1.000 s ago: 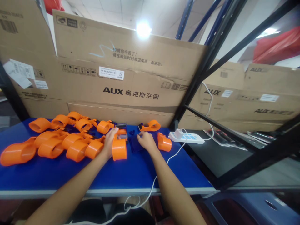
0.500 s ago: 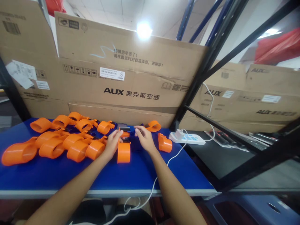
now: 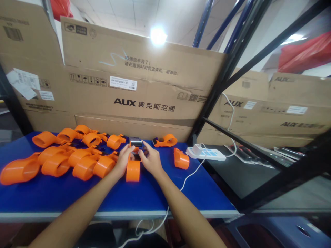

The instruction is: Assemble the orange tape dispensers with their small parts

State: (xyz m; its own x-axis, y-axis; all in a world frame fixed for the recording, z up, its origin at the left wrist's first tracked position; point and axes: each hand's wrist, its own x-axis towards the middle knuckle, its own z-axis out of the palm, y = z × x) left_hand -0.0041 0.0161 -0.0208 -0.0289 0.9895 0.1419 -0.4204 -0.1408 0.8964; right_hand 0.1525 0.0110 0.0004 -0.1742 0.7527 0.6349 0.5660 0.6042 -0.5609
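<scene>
An orange plastic loop piece [image 3: 133,170] with a small dark module [image 3: 136,143] at its far end lies on the blue table [image 3: 129,196], pointing toward me. My left hand [image 3: 123,160] grips its left side with curled fingers. My right hand [image 3: 151,160] closes on the dark end from the right. Both hands meet at the far end of the piece.
Several more orange loop pieces [image 3: 62,158] are heaped on the left of the table. One orange ring [image 3: 165,140] and one short orange part [image 3: 181,159] lie to the right. A white power strip [image 3: 205,153] and cable sit further right. Cardboard boxes [image 3: 134,86] wall the back.
My right hand left the dark flat part on the table and moved left onto the end of the orange piece. The piece now points straight toward me.
</scene>
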